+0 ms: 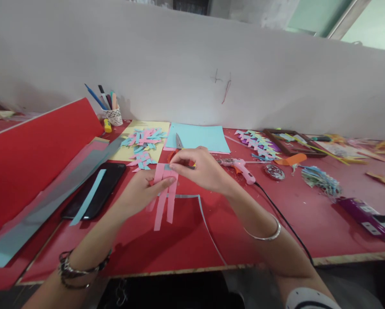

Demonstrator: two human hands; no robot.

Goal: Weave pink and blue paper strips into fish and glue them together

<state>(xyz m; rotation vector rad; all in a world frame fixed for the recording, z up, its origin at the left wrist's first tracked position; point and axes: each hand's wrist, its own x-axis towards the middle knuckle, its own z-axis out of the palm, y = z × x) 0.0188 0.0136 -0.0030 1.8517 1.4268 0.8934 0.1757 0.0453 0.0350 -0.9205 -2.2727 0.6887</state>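
Observation:
Several pink paper strips hang down from between my two hands, with a short blue strip crossing them near the top. My left hand grips the pink strips from the left, its thumb lying across them. My right hand pinches at the upper right of the strips, thumb against fingertips, where the blue strip crosses. Just behind my right hand, scissors poke up, their handles partly hidden. To the left, a loose blue strip lies over a black phone.
Folded paper pieces lie on a yellow sheet behind my hands, beside blue sheets. A pink glue gun with a black cord rests at right, near a purple power strip. A red board leans at left; a pen cup stands behind.

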